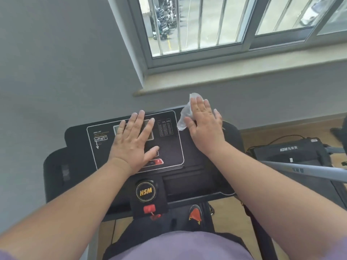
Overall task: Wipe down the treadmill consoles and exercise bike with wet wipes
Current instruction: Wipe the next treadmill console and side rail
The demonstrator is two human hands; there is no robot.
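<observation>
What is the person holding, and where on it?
Nothing is gripped. The right hand presses flat on a wet wipe, covering its right part, against the treadmill console. The left hand lies flat, empty.

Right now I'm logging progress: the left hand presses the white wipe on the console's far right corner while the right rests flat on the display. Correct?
Not quite: the hands are swapped. The head view shows the right hand pressing the wipe there, the left hand flat on the console display.
</observation>
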